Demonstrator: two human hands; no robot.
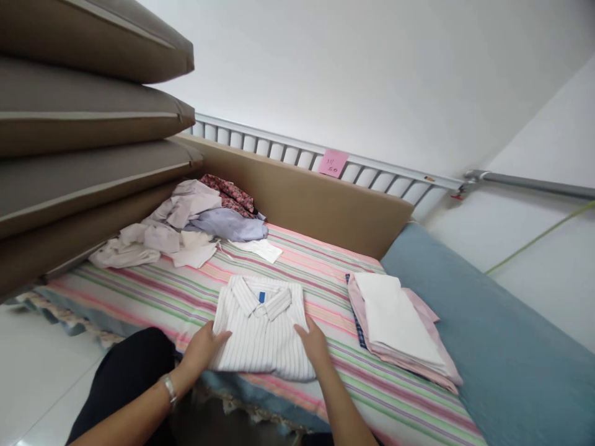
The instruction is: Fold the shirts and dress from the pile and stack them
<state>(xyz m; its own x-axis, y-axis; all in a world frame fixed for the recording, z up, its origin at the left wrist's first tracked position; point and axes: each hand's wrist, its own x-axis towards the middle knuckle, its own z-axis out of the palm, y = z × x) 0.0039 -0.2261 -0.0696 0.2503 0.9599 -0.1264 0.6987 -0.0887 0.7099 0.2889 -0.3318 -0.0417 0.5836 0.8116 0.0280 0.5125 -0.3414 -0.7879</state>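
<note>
A white shirt with thin dark stripes (264, 341) lies folded on the striped bedsheet (325, 291), collar up and a blue label inside the neck. My left hand (204, 348) grips its left edge, thumb on top and fingers hidden beneath. On the opposite edge, my right hand (315, 342) holds the shirt the same way. To the right sits a stack of folded clothes (400, 322), with a white piece on top of pink ones and a dark checked one below.
Loose clothes (199, 217) are heaped at the back left. Brown cushions (93, 124) are stacked beside them. A brown board (307, 198) and a metal rail with a pink note (333, 163) run along the back. Blue padding (465, 310) borders the right side.
</note>
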